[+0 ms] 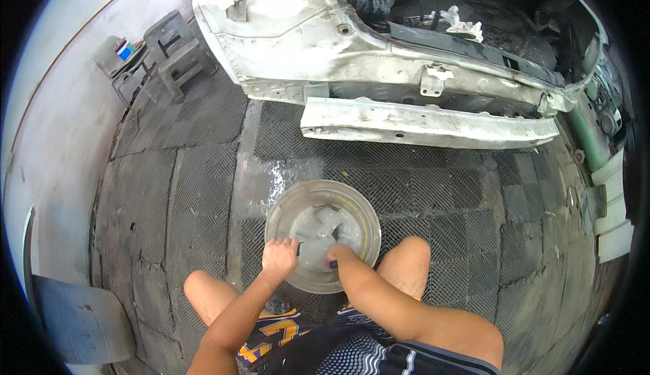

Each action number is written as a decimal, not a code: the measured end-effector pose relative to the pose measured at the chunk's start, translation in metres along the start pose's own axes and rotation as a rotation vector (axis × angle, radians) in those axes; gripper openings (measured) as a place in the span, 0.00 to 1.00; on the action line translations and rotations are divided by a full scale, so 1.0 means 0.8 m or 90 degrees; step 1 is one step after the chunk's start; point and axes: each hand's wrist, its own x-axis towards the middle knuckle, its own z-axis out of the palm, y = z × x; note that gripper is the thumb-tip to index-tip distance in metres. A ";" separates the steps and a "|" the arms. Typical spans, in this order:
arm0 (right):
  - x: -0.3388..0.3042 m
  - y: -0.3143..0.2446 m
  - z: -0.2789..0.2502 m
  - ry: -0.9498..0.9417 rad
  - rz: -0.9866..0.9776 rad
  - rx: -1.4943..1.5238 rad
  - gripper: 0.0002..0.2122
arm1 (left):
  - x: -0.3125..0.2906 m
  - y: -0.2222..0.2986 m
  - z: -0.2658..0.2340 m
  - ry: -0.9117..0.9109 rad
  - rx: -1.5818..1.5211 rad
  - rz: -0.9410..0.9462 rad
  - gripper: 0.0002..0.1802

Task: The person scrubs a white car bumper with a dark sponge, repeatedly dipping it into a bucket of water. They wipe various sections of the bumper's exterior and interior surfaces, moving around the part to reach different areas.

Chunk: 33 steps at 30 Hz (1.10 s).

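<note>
A round metal basin (273, 220) of cloudy greyish water (315, 229) stands on the floor between my knees. Dark pointed shapes break the water's surface; what they belong to is unclear. My left hand (279, 256) is closed at the basin's near left rim, and a small dark bit sticks out beside its fingers. Inside the basin, at its near right, my right hand (338, 256) is lowered with fingers curled. Something dark shows under it, largely hidden by the hand and too small to name.
Beyond the basin stands a whitish stripped car body (284, 43), with a long sill panel (426, 123) along its lower edge. Grey plastic stools (179, 56) are at the far left by a white wall (57, 138). A blue-grey curved object (84, 321) sits at lower left. Ridged mats (203, 205) cover the floor.
</note>
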 end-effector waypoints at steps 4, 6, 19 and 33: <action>-0.020 -0.016 -0.003 -0.019 -0.023 -0.035 0.21 | 0.013 -0.021 -0.003 -0.037 0.031 0.057 0.16; -0.021 -0.019 -0.031 -0.055 -0.024 -0.023 0.24 | 0.034 -0.023 -0.012 -0.060 0.047 0.085 0.16; -0.279 -0.090 -0.143 0.526 -0.351 0.607 0.23 | 0.130 0.073 0.052 -0.185 -1.377 -0.380 0.22; -0.280 0.005 -0.140 0.757 -0.267 0.302 0.20 | 0.281 0.033 -0.404 0.626 -0.973 0.162 0.28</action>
